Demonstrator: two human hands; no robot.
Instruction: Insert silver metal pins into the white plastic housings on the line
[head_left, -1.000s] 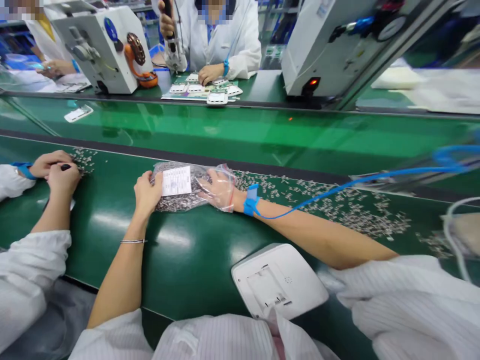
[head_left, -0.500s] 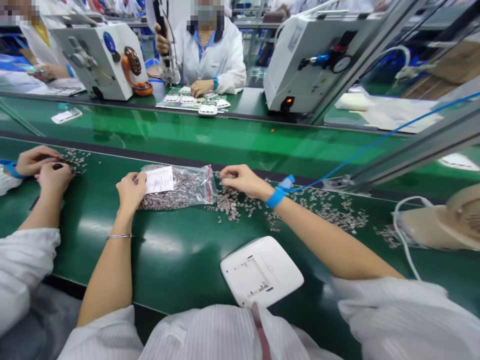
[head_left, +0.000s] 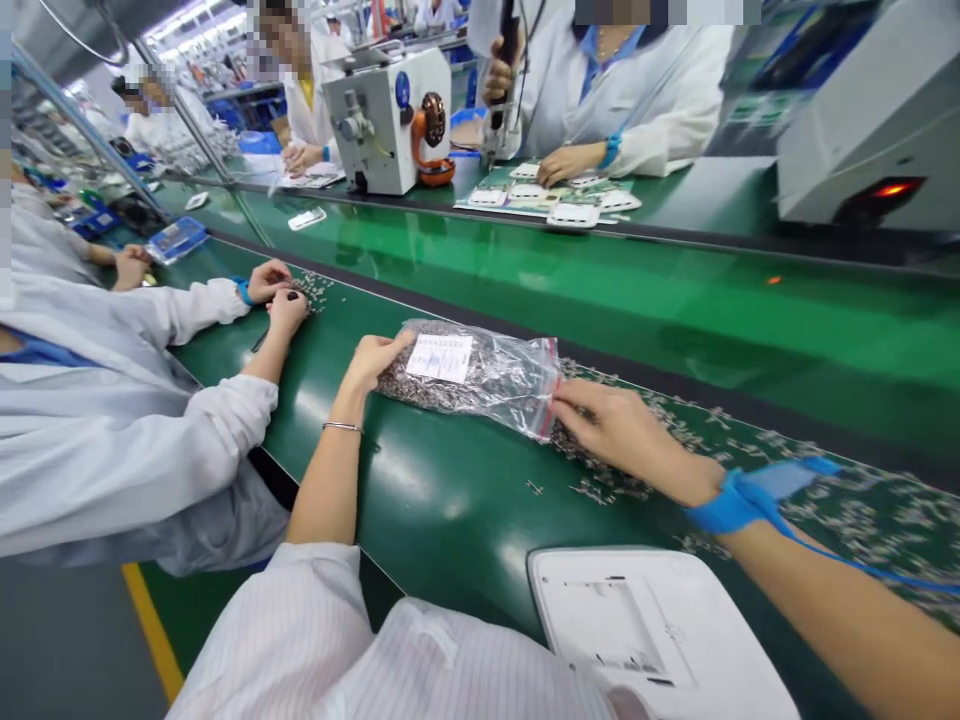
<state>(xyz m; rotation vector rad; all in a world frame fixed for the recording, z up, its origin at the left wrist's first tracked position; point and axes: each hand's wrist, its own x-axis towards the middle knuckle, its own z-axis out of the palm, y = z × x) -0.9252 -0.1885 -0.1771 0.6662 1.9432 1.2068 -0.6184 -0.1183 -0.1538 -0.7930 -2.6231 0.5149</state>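
A clear zip bag [head_left: 495,375] full of small metal parts lies on the green table, a white label [head_left: 440,358] near its left end. My left hand [head_left: 375,362] grips the bag's left end, thumb on top beside the label. At the other end, the fingers of my right hand [head_left: 619,425] pinch the edge by the red zip strip. Loose metal parts [head_left: 600,480] are scattered under and around my right hand. A blue band circles my right wrist. Nearer to me rests a white plastic housing [head_left: 660,630], partly cut off by the frame.
To the left, a co-worker's hands [head_left: 281,298] are at a small pile of metal parts. Across the green channel [head_left: 675,280], another person's hand [head_left: 574,163] rests on white parts. White machines [head_left: 394,120] stand on the far bench. A blue cord trails from my right wrist.
The view has swung left. My right hand has moved from the loose parts onto the bag's zip end and closed on it. My left hand still holds the other end.
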